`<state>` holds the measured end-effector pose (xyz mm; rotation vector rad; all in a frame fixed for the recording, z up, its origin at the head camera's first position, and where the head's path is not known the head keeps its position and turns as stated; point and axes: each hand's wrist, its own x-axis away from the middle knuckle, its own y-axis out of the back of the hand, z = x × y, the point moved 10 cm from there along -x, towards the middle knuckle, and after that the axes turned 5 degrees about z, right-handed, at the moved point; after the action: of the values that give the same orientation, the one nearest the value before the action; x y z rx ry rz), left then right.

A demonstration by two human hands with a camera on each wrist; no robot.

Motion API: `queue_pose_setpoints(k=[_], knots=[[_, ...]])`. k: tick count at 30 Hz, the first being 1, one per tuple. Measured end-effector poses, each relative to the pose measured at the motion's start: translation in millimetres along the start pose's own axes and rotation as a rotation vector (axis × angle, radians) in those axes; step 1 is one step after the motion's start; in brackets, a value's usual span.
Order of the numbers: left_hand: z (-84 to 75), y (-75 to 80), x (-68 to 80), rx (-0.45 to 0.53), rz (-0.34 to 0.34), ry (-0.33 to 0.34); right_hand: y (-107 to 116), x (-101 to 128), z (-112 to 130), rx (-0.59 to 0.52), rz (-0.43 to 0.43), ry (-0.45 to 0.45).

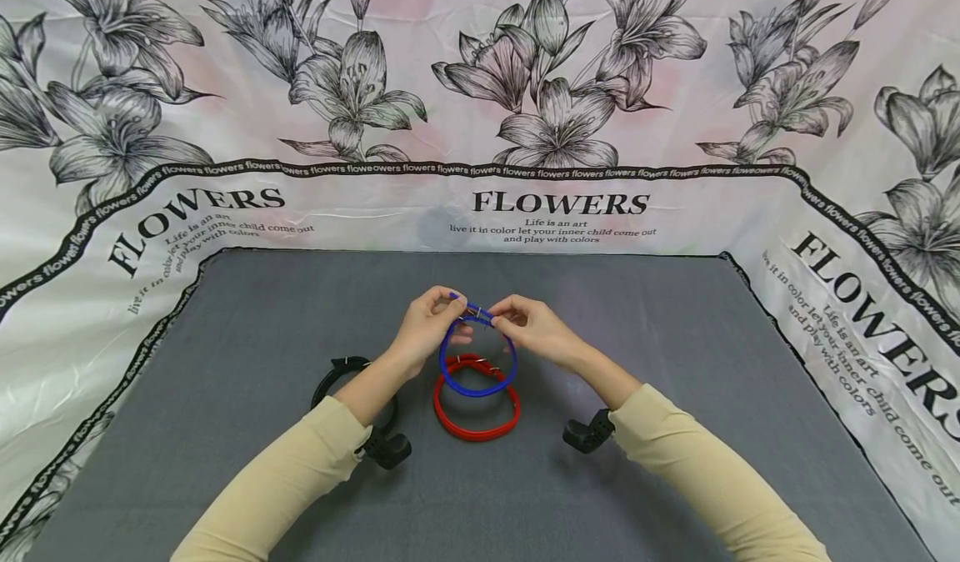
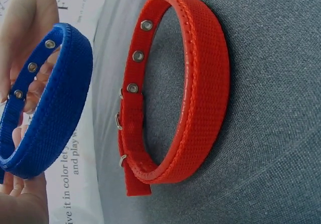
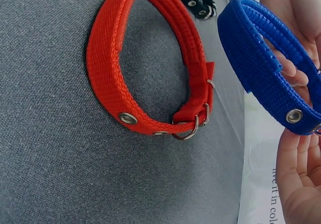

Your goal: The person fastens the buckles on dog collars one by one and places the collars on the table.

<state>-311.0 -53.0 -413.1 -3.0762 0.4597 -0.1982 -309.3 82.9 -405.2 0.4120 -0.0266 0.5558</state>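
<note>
A blue buckle collar [image 1: 478, 393], closed into a loop, is held up above the table between both hands. My left hand [image 1: 422, 330] pinches it at the upper left, close to the metal buckle. Thumb and fingers of my right hand [image 1: 542, 334] pinch the strap at the upper right. Metal eyelets show along the blue band in both wrist views. Below it a red collar [image 2: 210, 83], also looped and buckled, lies on the table. Partly behind the left forearm, a black collar [image 1: 322, 391] rests on the cloth.
A grey cloth [image 1: 247, 337] covers the table. Behind and at the sides stands a white flower-printed sheet [image 1: 405, 212] with black lettering. Dark wrist cameras [image 1: 588, 433] hang below both sleeves.
</note>
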Motion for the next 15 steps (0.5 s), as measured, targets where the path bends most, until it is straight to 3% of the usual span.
queue_pose_setpoints(k=[10, 15], knots=[[-4.2, 5.9, -0.1, 0.059, -0.037, -0.015, 1, 4, -2, -0.018, 0.015, -0.031], [-3.8, 6.7, -1.2, 0.081, -0.037, 0.004, -1, 13, 15, -0.013, 0.015, -0.032]])
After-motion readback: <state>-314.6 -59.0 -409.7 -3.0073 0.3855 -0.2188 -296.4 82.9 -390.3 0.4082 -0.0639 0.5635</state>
